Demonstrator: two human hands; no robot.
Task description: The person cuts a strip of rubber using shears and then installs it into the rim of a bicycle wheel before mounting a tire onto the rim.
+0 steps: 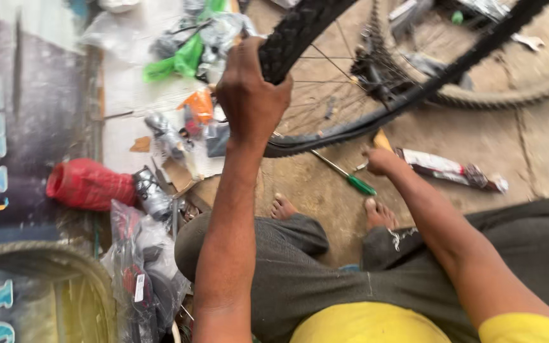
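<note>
Fingers of your left hand (251, 95) are closed around the black knobby tyre (293, 32) of the bicycle wheel (350, 70), gripping it at its near-left edge. The wheel runs from that grip away to the upper right, its hub far from both hands. Your right hand (382, 160) rests at the wheel's lower rim, fingers curled on a small yellowish piece (381, 140) touching the tyre. Just below the rim, between your hands, a green-handled screwdriver (345, 174) lies on the floor.
</note>
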